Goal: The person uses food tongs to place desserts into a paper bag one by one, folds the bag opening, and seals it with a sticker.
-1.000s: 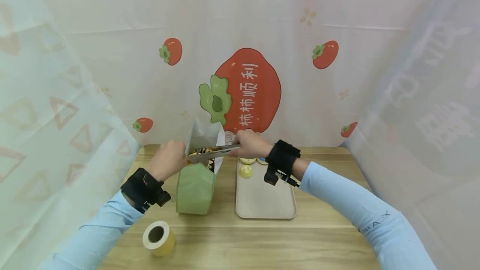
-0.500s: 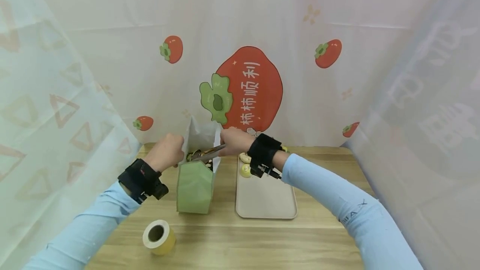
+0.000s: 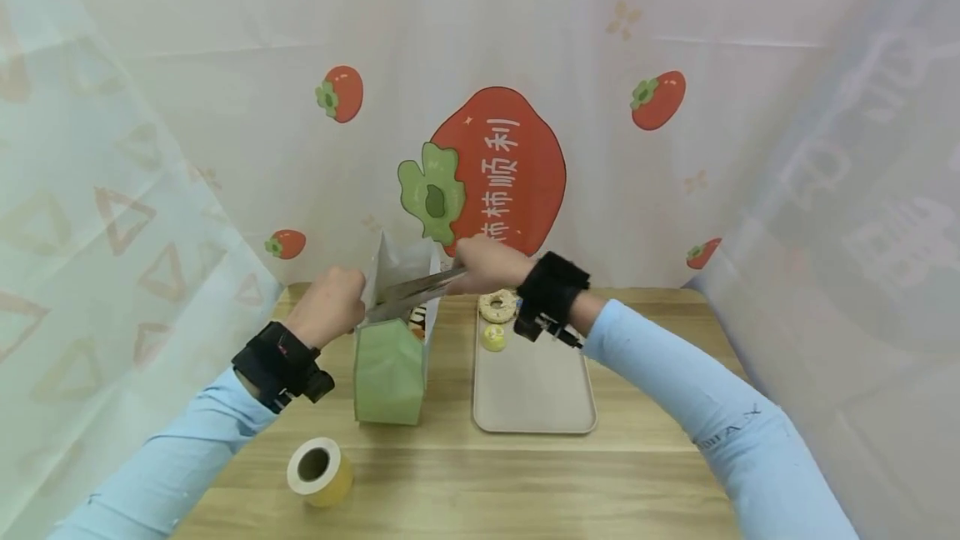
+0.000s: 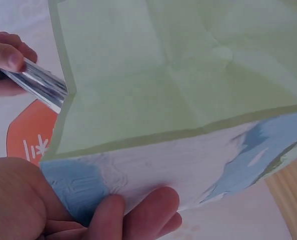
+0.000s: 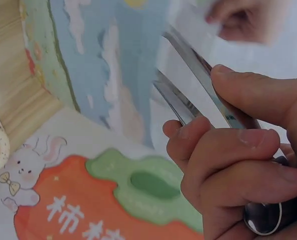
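Note:
A green paper bag (image 3: pixel 392 361) stands open on the wooden table (image 3: pixel 525 482). My left hand (image 3: pixel 332 305) grips the bag's left rim; the left wrist view shows its fingers (image 4: pixel 138 212) curled on the bag wall (image 4: pixel 188 90). My right hand (image 3: pixel 483 265) holds metal tongs (image 3: pixel 412 292) whose tips reach into the bag's mouth. In the right wrist view the fingers (image 5: pixel 228 150) are wrapped round the tongs (image 5: pixel 198 85). What the tips carry is hidden. On the beige tray (image 3: pixel 532 390) lie a sprinkled donut (image 3: pixel 498 305) and a small yellow pastry (image 3: pixel 492 337).
A roll of yellow tape (image 3: pixel 318 472) lies at the front left of the table. White curtains with persimmon prints (image 3: pixel 487 173) close in the back and both sides.
My right hand has lifted slightly and drawn the tongs up and to the right at the bag's mouth, uncovering the donut on the tray. The left hand has kept its hold.

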Demonstrator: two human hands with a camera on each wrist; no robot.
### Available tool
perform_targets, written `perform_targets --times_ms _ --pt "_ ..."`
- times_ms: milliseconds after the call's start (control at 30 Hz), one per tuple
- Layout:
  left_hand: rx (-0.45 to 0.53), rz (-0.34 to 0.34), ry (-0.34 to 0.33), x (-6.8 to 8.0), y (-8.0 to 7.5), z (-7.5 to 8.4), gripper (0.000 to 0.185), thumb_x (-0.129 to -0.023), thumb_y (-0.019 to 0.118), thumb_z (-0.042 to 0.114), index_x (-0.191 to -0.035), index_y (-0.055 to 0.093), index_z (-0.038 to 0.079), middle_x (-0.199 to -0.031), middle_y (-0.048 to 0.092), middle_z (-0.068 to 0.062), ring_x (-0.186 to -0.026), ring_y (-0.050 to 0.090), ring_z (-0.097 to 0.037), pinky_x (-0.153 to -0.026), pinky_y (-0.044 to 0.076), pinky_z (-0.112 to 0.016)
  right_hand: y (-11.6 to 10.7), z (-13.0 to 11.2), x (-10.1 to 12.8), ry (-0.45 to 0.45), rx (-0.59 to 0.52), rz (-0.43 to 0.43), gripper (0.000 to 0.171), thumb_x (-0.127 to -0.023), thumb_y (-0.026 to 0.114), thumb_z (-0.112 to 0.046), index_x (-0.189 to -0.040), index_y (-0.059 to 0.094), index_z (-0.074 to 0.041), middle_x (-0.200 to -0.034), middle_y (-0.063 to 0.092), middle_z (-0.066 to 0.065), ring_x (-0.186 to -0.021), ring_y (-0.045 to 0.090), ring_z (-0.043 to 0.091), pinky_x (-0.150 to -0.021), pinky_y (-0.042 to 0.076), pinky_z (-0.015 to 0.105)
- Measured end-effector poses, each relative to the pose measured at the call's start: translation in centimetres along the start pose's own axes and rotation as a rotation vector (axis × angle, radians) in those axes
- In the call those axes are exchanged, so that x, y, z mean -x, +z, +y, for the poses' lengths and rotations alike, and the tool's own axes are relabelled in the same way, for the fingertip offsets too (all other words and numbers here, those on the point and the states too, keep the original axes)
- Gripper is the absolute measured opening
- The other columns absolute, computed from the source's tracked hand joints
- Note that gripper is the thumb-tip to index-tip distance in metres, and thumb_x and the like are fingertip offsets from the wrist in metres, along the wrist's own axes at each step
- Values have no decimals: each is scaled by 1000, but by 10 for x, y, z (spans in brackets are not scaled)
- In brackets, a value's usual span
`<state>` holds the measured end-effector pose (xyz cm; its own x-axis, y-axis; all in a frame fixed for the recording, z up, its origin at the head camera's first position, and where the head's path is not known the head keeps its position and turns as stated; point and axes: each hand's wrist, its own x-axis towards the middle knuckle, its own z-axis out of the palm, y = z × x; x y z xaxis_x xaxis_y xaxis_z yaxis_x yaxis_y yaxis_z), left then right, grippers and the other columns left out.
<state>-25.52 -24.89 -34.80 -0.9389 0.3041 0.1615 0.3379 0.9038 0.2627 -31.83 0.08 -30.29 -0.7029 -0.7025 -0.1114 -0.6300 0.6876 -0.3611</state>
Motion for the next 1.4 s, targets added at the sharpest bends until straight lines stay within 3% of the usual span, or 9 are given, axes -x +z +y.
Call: perform_targets --times_ms 133,233,333,467,600,800,967,1200,1400 --pt "9 -11 -18 0 -2 1 12 -80 53 -12 -74 58 -3 -60 55 -10 -47 51 -18 -46 39 -27 -13 21 30 1 -97 74 34 -91 72 -25 -64 55 -13 -57 30 -5 -53 27 11 -56 26 25" --pt "14 -20 -36 -1 -3 1 12 -80 53 -13 -74 58 -3 -60 56 -11 -47 52 -18 -45 41 -27 -16 39 58 -37 -203 161 18 -93 70 -22 -81 68 -9 -64 47 -3 -55 37 11 -59 33 26" --pt "0 -24 -47 -1 -4 2 12 -80 53 -13 -74 58 -4 -61 57 -11 -47 53 -18 -45 42 -27 -11 59 88 -59 -294 243 16 -95 67 -20 -101 73 -6 -72 58 1 -57 45 13 -60 37 27" --pt "-15 -25 -52 -1 -5 1 13 -80 53 -13 -73 57 -3 -60 54 -10 -47 51 -18 -45 39 -27 10 87 120 10 -343 327 18 -94 69 -24 -103 74 -10 -69 54 0 -55 41 10 -54 33 24" --pt "-19 -15 -44 -1 -5 -1 16 -79 51 -13 -70 54 0 -59 48 -8 -47 44 -18 -46 34 -27 49 119 138 122 -378 339 23 -92 70 -24 -108 74 -7 -68 49 -2 -53 36 7 -50 30 22" --pt "-9 -26 -54 0 -4 1 17 -80 51 -12 -69 54 1 -59 47 -7 -47 45 -18 -46 35 -27 117 159 132 210 -293 331 15 -91 70 -20 -88 70 -5 -61 39 -6 -50 31 6 -49 25 21" --pt "-5 -33 -53 -1 -3 6 18 -80 51 -12 -69 54 1 -59 49 -7 -48 45 -18 -47 35 -27 159 175 116 287 -247 307 15 -88 72 -18 -83 68 -5 -61 43 -6 -51 35 8 -49 25 21" --pt "-33 -23 -54 -3 -2 12 13 -79 53 -12 -71 57 -2 -61 49 -7 -50 46 -19 -47 35 -27 186 174 99 372 -314 291 13 -88 73 -16 -83 68 -4 -62 52 -3 -52 42 10 -48 32 22" --pt "-29 -27 -57 -3 -2 16 15 -81 52 -11 -71 56 0 -60 45 -4 -49 43 -16 -46 34 -26 197 171 92 334 -265 331 15 -87 74 -15 -79 67 -6 -58 45 -5 -49 38 9 -46 28 21"
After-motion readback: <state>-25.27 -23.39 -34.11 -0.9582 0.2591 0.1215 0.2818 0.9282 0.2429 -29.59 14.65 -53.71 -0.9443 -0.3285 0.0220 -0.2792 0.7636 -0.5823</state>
